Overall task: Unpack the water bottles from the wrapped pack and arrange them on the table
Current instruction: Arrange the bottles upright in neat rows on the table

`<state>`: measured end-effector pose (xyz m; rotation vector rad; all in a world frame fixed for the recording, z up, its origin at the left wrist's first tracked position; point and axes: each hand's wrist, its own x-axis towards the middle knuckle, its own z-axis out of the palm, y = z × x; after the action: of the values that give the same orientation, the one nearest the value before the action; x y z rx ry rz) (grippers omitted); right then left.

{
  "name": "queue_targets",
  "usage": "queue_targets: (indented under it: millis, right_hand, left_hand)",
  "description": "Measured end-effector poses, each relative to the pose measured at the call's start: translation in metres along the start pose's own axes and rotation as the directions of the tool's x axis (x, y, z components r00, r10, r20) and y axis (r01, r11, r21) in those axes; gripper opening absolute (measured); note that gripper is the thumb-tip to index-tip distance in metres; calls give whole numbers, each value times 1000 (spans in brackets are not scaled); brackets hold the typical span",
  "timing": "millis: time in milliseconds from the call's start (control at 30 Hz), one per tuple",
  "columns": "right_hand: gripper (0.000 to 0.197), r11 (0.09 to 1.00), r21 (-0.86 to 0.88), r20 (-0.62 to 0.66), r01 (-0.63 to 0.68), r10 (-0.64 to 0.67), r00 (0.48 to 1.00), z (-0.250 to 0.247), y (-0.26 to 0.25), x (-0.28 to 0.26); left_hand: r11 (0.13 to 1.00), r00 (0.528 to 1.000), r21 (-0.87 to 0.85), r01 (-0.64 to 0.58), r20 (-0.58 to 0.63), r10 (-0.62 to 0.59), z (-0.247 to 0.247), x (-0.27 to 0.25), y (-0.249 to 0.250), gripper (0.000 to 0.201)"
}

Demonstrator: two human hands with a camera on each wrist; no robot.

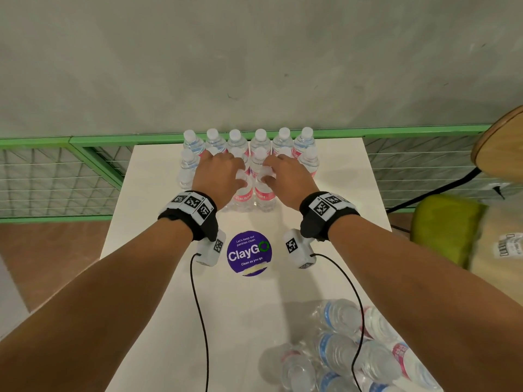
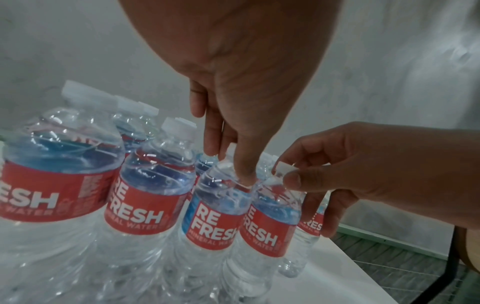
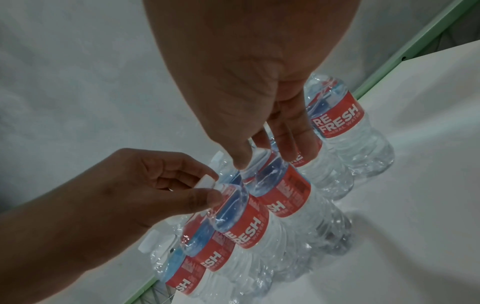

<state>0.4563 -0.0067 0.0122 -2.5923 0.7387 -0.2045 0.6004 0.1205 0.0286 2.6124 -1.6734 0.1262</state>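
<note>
Two hands [image 1: 243,176] grip front bottles [image 1: 254,193] — sticker [image 1: 249,253] behind.

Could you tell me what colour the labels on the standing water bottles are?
Red with white lettering, on the labels; the left wrist view shows it best.

Your unpacked water bottles [image 1: 249,142] stand upright in rows at the table's far edge, clear plastic with white caps and red "REFRESH" labels, packed just beside one another. Two front bottles [image 1: 253,193] stand side by side nearer you, touching. The wrapped pack [image 1: 356,352] lies at your near right, its remaining bottles on their sides.
</note>
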Motion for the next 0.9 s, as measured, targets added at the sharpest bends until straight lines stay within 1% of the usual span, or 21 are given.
queue_targets:
  millis: [100, 200, 300, 367, 467, 567, 700, 900]
  right_hand:
    - [35, 1000, 8, -17, 5, -5, 1000, 0, 1, -4]
    - [37, 1000, 10, -25, 11, -10, 1000, 0, 1, -7]
    - [42, 999, 35, -45, -31, 32, 998, 2, 1, -10]
    - [39, 998, 33, -55, -45, 47, 997, 4, 1, -9]
    - [34, 999, 37, -62, -36, 38, 997, 7, 1, -8]
    - [34, 998, 60, -57, -33, 36, 998, 7, 0, -7]
    - [33, 995, 100, -66, -27, 34, 997, 10, 0, -8]
    - [35, 990, 138, -69, -2, 12, 998, 14, 3, -10]
  left_hand:
    - [1000, 999, -1, 23, -34, -23, 1, -2, 2, 32]
    - [999, 999, -38, 27, -22, -27, 2, -2, 0, 32]
    - [998, 999, -57, 36, -14, -37, 3, -2, -3, 37]
    - [998, 999, -45, 46, -8, -47, 2, -1, -4, 39]
    - [998, 999, -38, 39, 11, -39, 1, 0, -4, 35]
    - [997, 999, -72, 34, 20, -33, 0, 2, -3, 32]
    - [991, 998, -123, 56, 14, -55, 1, 1, -4, 30]
    - [986, 997, -143, 81, 9, -80, 3, 0, -3, 31]
